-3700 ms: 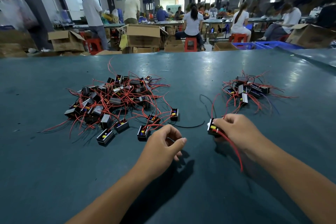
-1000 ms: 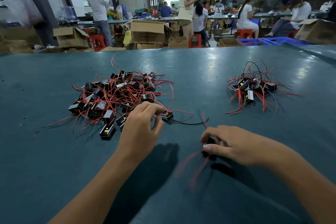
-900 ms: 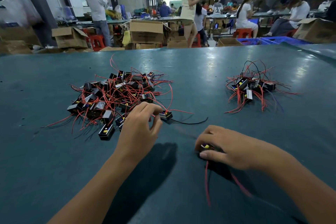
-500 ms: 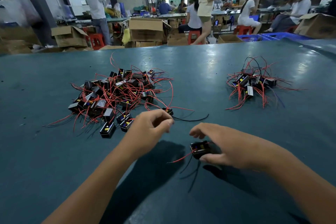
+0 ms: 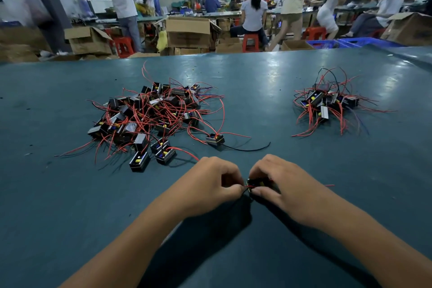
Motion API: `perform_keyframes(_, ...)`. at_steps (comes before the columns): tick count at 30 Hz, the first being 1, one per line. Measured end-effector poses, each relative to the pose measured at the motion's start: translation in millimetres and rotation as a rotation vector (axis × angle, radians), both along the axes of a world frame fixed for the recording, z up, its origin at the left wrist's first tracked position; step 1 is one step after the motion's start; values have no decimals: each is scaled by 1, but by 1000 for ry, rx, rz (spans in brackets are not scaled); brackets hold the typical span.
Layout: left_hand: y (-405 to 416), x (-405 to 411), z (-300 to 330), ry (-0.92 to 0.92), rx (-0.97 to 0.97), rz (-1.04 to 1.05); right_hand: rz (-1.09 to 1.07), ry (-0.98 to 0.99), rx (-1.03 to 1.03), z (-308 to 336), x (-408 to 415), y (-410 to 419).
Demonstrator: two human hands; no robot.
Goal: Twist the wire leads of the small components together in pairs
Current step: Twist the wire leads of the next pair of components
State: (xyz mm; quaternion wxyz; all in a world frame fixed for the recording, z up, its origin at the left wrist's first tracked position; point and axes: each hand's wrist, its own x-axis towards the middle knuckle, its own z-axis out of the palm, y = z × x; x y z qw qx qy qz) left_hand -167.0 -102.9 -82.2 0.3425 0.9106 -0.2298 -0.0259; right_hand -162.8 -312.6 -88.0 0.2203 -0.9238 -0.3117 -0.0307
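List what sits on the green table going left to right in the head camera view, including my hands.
Large pile of components → lone component with the black wire → left hand → held component → right hand → small pile of components.

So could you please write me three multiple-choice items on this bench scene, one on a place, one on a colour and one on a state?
1. Where is the larger pile of components?
A. Left of the smaller pile
B. Right of it
C. In a box

2. Most leads in the piles are:
A. Green
B. Red
C. White

3. The right hand is:
A. Flat on the table
B. Holding a small component
C. Raised and empty

Answers: 1 A, the bigger heap lies left. 2 B, red wires dominate. 3 B, its fingers curl round the component while the left hand pinches a lead.
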Motion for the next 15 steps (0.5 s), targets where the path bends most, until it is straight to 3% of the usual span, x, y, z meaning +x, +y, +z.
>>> perform_keyframes(8,9,-1,7,312,-243,-112,6,-47,35,-7,1,-1)
perform_keyframes(15,4,2,-4,194,-130,-18,28,-30,52,-7,3,-4)
